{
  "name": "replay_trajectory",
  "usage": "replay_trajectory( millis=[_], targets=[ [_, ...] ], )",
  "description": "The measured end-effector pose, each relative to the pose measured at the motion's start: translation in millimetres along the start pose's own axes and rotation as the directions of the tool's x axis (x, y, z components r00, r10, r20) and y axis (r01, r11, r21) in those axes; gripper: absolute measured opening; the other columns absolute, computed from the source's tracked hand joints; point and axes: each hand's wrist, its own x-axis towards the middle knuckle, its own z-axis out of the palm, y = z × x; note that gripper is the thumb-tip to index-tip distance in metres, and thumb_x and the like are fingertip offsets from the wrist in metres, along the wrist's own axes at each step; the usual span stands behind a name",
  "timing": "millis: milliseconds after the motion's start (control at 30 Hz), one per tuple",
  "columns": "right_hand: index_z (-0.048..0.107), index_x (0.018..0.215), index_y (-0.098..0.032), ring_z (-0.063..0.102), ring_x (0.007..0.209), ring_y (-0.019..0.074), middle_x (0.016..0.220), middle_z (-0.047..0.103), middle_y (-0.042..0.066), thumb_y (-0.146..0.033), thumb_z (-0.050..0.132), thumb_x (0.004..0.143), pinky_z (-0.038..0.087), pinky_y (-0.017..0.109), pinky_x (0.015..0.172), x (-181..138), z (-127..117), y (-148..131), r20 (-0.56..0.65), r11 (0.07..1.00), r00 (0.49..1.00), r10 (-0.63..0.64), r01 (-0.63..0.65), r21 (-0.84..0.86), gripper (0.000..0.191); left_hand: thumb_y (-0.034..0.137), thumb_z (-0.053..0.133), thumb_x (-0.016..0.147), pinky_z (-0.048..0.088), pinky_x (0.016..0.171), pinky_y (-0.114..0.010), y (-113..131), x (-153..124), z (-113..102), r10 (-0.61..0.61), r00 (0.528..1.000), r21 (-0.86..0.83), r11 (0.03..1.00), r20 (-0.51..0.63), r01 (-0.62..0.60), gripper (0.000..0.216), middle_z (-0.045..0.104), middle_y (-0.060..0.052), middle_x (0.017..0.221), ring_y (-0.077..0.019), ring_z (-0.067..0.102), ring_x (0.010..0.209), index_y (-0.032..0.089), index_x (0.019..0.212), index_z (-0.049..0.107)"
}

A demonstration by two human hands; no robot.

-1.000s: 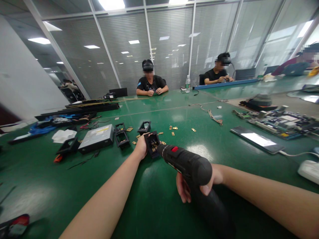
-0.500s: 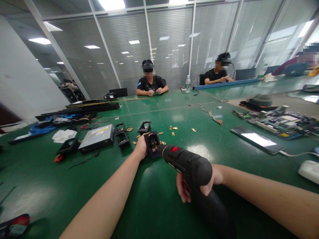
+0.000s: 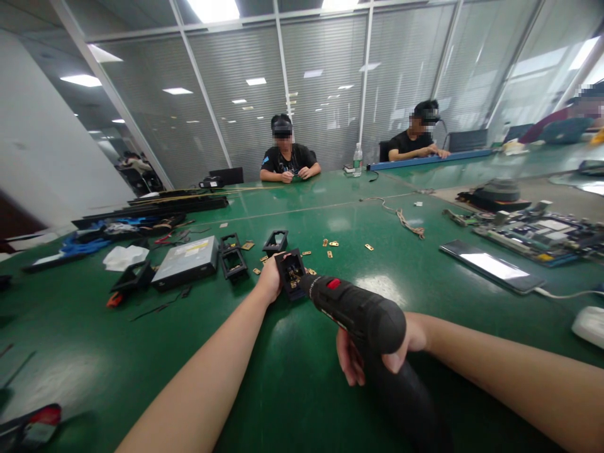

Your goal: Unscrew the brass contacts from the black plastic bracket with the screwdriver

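Note:
My left hand [image 3: 270,278] is closed around the left side of a black plastic housing [image 3: 292,296], tilted with its open face toward me. Brass-coloured parts show inside it. In my right hand [image 3: 352,358] is a black cordless drill [image 3: 358,308] with a red switch on top. The drill's nose points left at the housing's right edge; whether its bit touches anything inside cannot be made out. Several small brass plates [image 3: 329,254] lie on the green table beyond, near another black housing [image 3: 275,241]. Two more black housings, one of them a near frame [image 3: 234,264], stand to the left.
A silver disc drive [image 3: 186,263] and white tissue [image 3: 125,257] lie left. On the right are a phone [image 3: 488,264] with a cable, a circuit board [image 3: 542,233] and a white mouse [image 3: 589,326]. A tied cord [image 3: 409,223] lies farther back. Co-workers sit across the table.
The view has shifted very slightly, moving everything a little to the right. Both hands keep their hold on the housing and the drill. The co-worker at the right has moved a hand.

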Motion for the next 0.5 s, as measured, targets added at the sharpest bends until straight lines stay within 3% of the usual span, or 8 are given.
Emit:
replay_trajectory(
  millis=[500],
  targets=[
    [0.074, 0.114, -0.004, 0.074, 0.086, 0.0188, 0.102, 0.078, 0.016, -0.039, 0.098, 0.066, 0.059, 0.028, 0.082, 0.4, -5.0, 3.4, 0.030, 1.000, 0.999, 0.011, -0.011, -0.002, 0.064, 0.040, 0.074, 0.071, 0.060, 0.070, -0.040, -2.2, 2.7, -3.5, -0.017, 0.999, -0.019, 1.000, -0.048, 0.016, 0.028, 0.074, -0.006, 0.070, -0.0292, 0.076, 0.070, 0.018, 0.087, 0.068]
  ],
)
